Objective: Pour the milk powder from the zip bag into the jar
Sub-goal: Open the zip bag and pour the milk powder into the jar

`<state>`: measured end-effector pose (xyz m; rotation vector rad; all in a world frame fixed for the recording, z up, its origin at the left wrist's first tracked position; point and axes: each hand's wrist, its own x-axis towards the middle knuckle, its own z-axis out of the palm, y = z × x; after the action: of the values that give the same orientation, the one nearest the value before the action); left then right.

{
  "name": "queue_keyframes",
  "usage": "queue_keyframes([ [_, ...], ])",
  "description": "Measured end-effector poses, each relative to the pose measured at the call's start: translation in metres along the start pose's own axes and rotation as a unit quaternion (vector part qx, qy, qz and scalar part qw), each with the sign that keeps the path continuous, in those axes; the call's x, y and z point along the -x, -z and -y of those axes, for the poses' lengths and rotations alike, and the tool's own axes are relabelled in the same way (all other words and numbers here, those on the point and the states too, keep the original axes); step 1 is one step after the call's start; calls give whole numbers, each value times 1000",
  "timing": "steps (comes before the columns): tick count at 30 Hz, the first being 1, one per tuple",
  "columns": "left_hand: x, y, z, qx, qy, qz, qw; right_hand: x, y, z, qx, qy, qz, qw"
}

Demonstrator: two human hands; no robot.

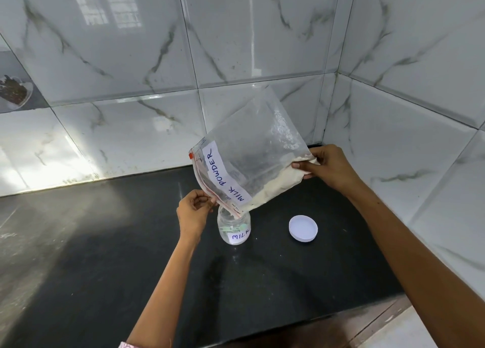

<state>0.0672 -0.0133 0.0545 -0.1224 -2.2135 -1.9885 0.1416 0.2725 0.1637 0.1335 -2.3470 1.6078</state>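
The zip bag (pixel 249 161) is tilted over the jar (pixel 234 227), its open corner dipping into the jar's mouth, with the label reading MILK POWDER running up its side. The milk powder (pixel 278 185) lies heaped along the bag's lower edge, from the raised back corner down toward the mouth. The left hand (pixel 193 212) sits just beside the jar, thumb and fingers pinching the bag's zip edge close to the opening. The right hand (pixel 328 166) holds the raised back corner of the bag, its fingers closed tight on the bunched plastic and powder there. The jar stands upright on the black counter (pixel 105 242), clear, with a small label reading MILK on its front. The white lid (pixel 303 228) lies flat on the counter to the right of the jar, apart from it and under the right forearm's reach. Marbled wall tiles (pixel 131 58) close the corner behind the bag; nothing else sits between the bag and the jar
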Motion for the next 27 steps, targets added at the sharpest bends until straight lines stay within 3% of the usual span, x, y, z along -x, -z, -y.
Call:
queue_keyframes([
  [8, -4, 1, 8, 43, 4, 16, 999, -5, -1, 3, 29, 28, -3, 999],
  [14, -9, 3, 13, 109, 39, 96, 989, -5, 0, 2, 18, 36, 7, 999],
  [20, -21, 15, 16, 246, 147, 251, 925, -5, 1, 3, 18, 46, 26, 998],
  [24, -27, 16, 17, 300, 219, 292, 881, -7, -2, 4, 19, 55, 45, 997],
  [27, -30, 15, 17, 314, 237, 299, 869, -9, -4, 3, 25, 55, 53, 997],
])
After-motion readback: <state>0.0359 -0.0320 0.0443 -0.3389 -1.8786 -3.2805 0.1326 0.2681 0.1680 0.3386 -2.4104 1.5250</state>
